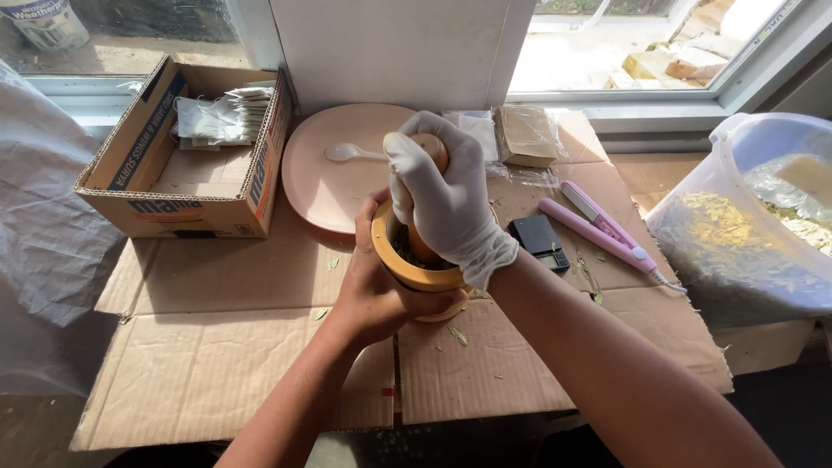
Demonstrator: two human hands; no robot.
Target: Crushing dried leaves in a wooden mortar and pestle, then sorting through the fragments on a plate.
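Flattened cardboard under the window carries the yellow mortar, gripped at its near-left wall by the bare left hand, while the gloved right hand clamps the wooden pestle, standing near-upright inside the bowl.

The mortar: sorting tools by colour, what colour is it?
Yellow-orange mortar, gripped by the bare left hand; head view.

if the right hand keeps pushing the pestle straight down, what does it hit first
Likely the crushed leaves inside the mortar: the right hand points the pestle down into it. Depth inside the bowl is hard to judge.
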